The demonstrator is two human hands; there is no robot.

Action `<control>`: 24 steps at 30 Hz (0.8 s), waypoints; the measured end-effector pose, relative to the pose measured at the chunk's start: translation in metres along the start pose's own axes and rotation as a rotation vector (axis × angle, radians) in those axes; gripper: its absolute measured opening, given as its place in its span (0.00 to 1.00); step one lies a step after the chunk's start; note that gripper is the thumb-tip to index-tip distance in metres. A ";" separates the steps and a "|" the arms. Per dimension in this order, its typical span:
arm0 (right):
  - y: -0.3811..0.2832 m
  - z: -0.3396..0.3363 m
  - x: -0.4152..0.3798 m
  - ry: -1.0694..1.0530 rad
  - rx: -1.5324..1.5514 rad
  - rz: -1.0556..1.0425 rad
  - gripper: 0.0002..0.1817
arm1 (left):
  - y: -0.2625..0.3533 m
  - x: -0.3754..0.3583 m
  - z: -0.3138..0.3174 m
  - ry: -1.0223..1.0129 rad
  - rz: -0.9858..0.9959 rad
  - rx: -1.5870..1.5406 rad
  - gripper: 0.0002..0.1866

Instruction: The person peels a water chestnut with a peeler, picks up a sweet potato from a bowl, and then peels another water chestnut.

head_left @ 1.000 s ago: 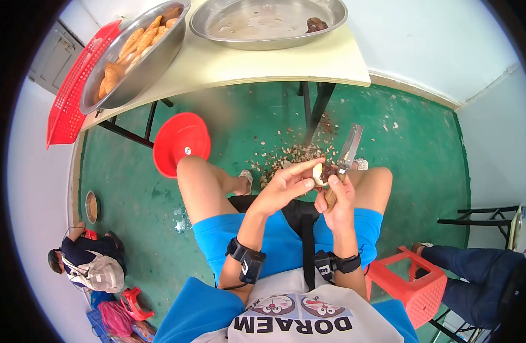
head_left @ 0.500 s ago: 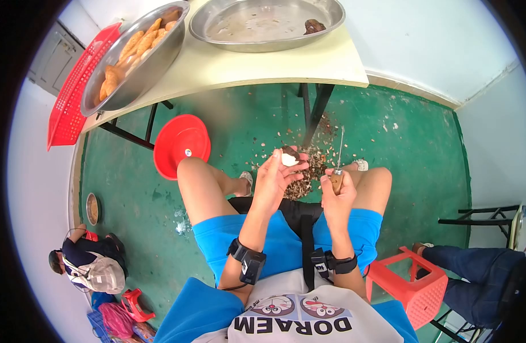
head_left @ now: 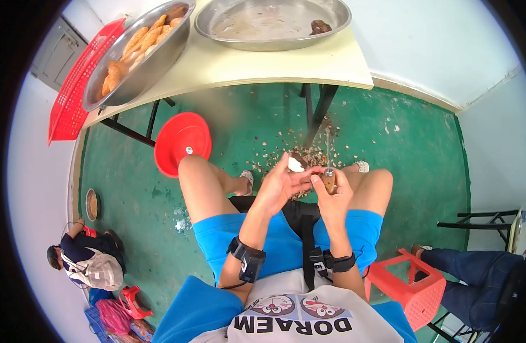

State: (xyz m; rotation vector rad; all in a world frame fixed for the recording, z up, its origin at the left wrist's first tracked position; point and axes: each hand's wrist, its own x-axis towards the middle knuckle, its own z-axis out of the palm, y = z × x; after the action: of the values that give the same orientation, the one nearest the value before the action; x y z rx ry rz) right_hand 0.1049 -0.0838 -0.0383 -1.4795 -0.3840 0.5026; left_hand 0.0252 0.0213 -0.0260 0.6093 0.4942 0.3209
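My left hand [head_left: 276,190] holds a dark-skinned piece with a white patch [head_left: 295,165] between thumb and fingers, in front of my knees. The other fingers of that hand reach toward my right hand [head_left: 335,200]. My right hand is wrapped round the brown handle of a tool [head_left: 330,183] with a thin metal shaft, which points up and away from me. My right thumb lies along the handle, close to my left fingertips. Beneath both hands, brown scraps [head_left: 311,157] are strewn over the green floor.
On the table [head_left: 228,71] stand a metal bowl of orange-tan pieces [head_left: 97,97], a wide metal pan [head_left: 263,43] with a dark lump [head_left: 319,27], and a red basket [head_left: 68,108]. Below is a red basin [head_left: 183,134]. A red stool [head_left: 406,280] and people [head_left: 91,260] are nearby.
My right hand with the tool has moved left, toward my left hand. My left hand has shifted slightly right and lower, bringing the fingers of both hands close together.
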 end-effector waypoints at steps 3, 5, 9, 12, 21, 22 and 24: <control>0.009 0.001 0.003 0.102 -0.158 -0.101 0.09 | -0.005 0.002 -0.004 -0.103 -0.090 -0.032 0.27; 0.012 -0.003 0.006 0.113 -0.020 0.004 0.07 | -0.005 0.002 -0.005 -0.072 -0.124 -0.017 0.29; -0.003 -0.007 0.007 0.137 0.052 0.132 0.06 | -0.005 0.002 -0.008 -0.002 -0.097 -0.011 0.28; 0.008 -0.003 0.008 0.098 0.066 0.036 0.07 | -0.005 0.003 -0.008 0.027 -0.084 -0.020 0.27; 0.055 -0.040 0.038 0.083 -0.164 0.018 0.13 | -0.048 0.045 -0.033 -0.044 -0.088 0.025 0.23; 0.059 -0.039 0.042 0.143 -0.274 -0.070 0.13 | -0.033 0.033 -0.025 0.040 -0.076 0.081 0.28; 0.056 -0.030 0.047 0.154 -0.372 -0.174 0.10 | -0.023 0.028 -0.030 0.061 -0.034 0.108 0.33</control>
State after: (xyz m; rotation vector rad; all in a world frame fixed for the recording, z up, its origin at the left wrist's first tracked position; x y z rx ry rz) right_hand 0.1558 -0.0828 -0.0993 -1.8110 -0.4975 0.1800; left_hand 0.0357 0.0298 -0.0711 0.6968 0.5822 0.2828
